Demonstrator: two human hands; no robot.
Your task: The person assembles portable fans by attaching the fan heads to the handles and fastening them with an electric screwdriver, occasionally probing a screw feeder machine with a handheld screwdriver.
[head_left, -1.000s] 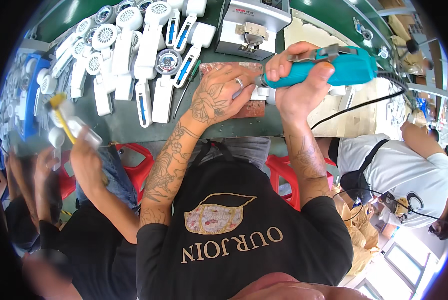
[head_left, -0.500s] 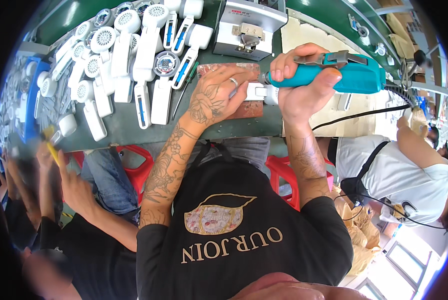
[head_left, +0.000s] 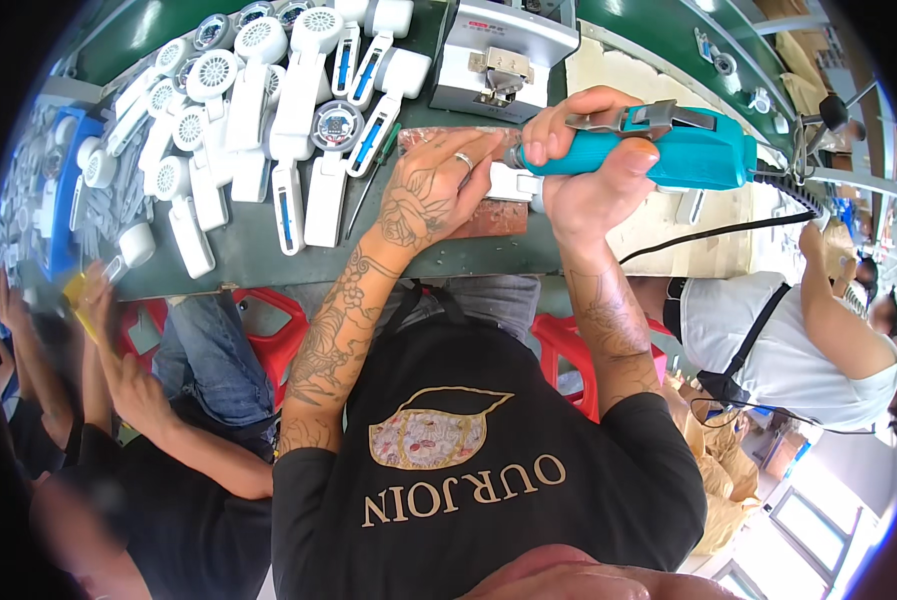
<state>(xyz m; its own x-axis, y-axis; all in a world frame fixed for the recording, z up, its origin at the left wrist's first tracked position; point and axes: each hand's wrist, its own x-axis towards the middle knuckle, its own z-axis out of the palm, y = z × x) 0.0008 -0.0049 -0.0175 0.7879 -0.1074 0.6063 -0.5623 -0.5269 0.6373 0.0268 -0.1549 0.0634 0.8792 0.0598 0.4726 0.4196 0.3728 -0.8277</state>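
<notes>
My right hand (head_left: 593, 165) grips a teal electric screwdriver (head_left: 693, 150), thumb along its side and fingers around the front end near the lever. The driver lies almost level, its nose pointing left toward my left hand (head_left: 430, 185). That hand, with a ring on one finger, is closed over a white handheld fan (head_left: 513, 184) on a worn reddish block (head_left: 493, 220). Much of the fan is covered by my hands, and the driver's tip is hidden behind my left fingers.
Many white handheld fans (head_left: 298, 110) crowd the green bench on the left, with a thin screwdriver (head_left: 358, 205) beside them. Behind the block stands a grey metal machine (head_left: 503, 55). A black cable (head_left: 718, 232) trails right over cardboard. Co-workers sit on both sides.
The electric screwdriver and my right hand have shifted slightly left, closer to my left hand. My left hand stays in place. At left, a co-worker's hands and a yellow item have moved.
</notes>
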